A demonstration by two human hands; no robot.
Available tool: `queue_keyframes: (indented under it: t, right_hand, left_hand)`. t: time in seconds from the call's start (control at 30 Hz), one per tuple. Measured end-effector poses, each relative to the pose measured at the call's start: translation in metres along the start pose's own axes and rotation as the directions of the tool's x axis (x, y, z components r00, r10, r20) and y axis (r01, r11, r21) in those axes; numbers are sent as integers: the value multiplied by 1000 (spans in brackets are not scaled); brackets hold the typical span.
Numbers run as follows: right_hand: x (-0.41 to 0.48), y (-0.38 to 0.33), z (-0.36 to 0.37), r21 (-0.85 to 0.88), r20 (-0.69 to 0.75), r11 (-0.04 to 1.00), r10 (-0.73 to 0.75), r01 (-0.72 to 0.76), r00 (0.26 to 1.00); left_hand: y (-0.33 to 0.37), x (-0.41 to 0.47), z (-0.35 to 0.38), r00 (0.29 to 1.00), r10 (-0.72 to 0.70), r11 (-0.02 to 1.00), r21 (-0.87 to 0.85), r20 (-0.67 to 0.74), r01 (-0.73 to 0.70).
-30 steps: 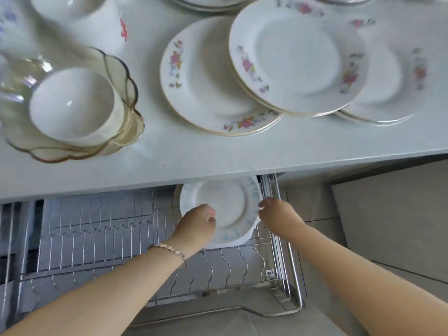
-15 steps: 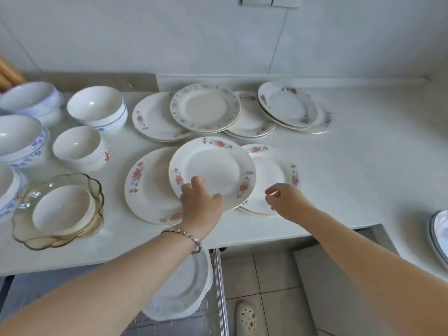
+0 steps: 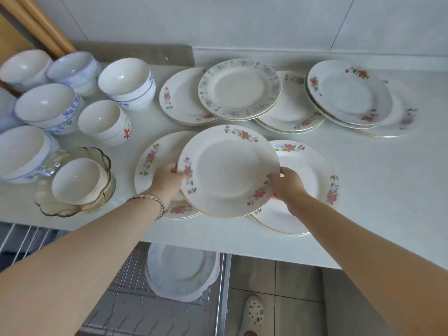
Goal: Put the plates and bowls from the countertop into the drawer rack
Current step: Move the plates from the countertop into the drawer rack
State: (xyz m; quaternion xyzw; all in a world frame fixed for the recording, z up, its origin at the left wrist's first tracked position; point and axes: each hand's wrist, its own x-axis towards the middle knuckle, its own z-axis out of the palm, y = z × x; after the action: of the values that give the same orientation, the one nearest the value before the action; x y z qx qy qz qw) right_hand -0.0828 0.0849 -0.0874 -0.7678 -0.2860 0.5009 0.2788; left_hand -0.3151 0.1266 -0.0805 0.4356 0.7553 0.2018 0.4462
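Note:
A white plate with pink flowers [image 3: 228, 170] is tilted up off the countertop [image 3: 375, 190], gripped on both sides. My left hand [image 3: 166, 179] holds its left rim and my right hand [image 3: 287, 184] holds its right rim. It overlaps two similar flowered plates, one to the left [image 3: 150, 161] and one to the right [image 3: 312, 170]. Below the counter edge the wire drawer rack [image 3: 135, 304] is pulled out, with a white scalloped plate [image 3: 180, 270] standing in it at the right end.
Several more plates lie at the back, among them a blue-rimmed plate [image 3: 238, 89]. White and blue-patterned bowls [image 3: 126, 82] crowd the left, along with an amber glass dish [image 3: 72, 183] holding a white bowl. A foot in a white clog [image 3: 253, 311] stands on the tiled floor.
Both hands left the scalloped plate in the rack and rose to the counter. They have now closed on the flowered plate's rims and lifted it slightly.

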Motion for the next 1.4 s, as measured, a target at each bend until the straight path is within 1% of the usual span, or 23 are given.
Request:
queue_keyframes:
  t: [0.13, 0.23, 0.3, 0.37, 0.43, 0.5, 0.57, 0.67, 0.8, 0.87, 0.93, 1.03, 1.13, 1.2, 1.3, 1.4]
  right_hand:
    - [-22, 1, -1, -26, -49, 997, -79, 78, 996]
    - [-53, -2, -3, -62, -80, 985, -168, 163, 983]
    - [-80, -3, -2, -93, -85, 973, -217, 209, 972]
    - [-111, -3, 6, -111, -77, 966, -244, 235, 967]
    - [-146, -2, 21, -112, -61, 966, -242, 235, 968]
    - [-179, 4, 43, -116, -58, 970, -220, 212, 974]
    - [-211, 16, 67, -118, -64, 978, -180, 171, 982]
    - [-242, 43, 104, -141, -40, 982, -133, 127, 990]
    - [-265, 89, 148, -135, -35, 990, -36, 31, 999]
    - [-269, 114, 168, -111, -29, 992, 52, -55, 998]
    - [-264, 140, 185, -92, -27, 985, 147, -149, 989]
    - [-243, 172, 211, -77, -32, 963, 258, -260, 966]
    - [-207, 198, 231, -104, -62, 937, 328, -333, 943]
    - [-181, 208, 241, -120, -79, 929, 343, -351, 936]
    - [-141, 222, 256, -87, -127, 931, 344, -356, 930]
    - [-111, 235, 269, -54, -183, 922, 367, -382, 912]
  left_hand:
    - [-5, -12, -7, 1000, -27, 999, -35, 9, 27]
    - [-12, -33, -21, 1000, -15, 985, -169, 27, 19]
    - [-24, -49, -39, 995, 4, 968, -249, 101, 22]
    - [-36, -64, -64, 974, 39, 962, -272, 225, 25]
    - [-53, -77, -91, 939, 54, 973, -228, 339, 26]
    - [-75, -84, -117, 904, 30, 985, -165, 427, 45]
    - [-101, -91, -142, 859, -16, 990, -111, 511, 84]
    - [-142, -94, -175, 769, -117, 989, 6, 628, 146]
    - [-197, -91, -196, 685, -256, 966, 147, 682, 214]
    - [-220, -87, -197, 647, -323, 946, 207, 691, 251]
    - [-241, -81, -192, 631, -382, 924, 258, 675, 284]
    - [-273, -63, -174, 672, -431, 902, 276, 603, 331]
    - [-295, -40, -150, 734, -428, 904, 263, 527, 338]
    - [-305, -22, -132, 782, -396, 916, 271, 481, 297]
    - [-314, 4, -105, 856, -299, 940, 282, 421, 190]
    - [-322, 27, -81, 903, -225, 946, 306, 366, 111]
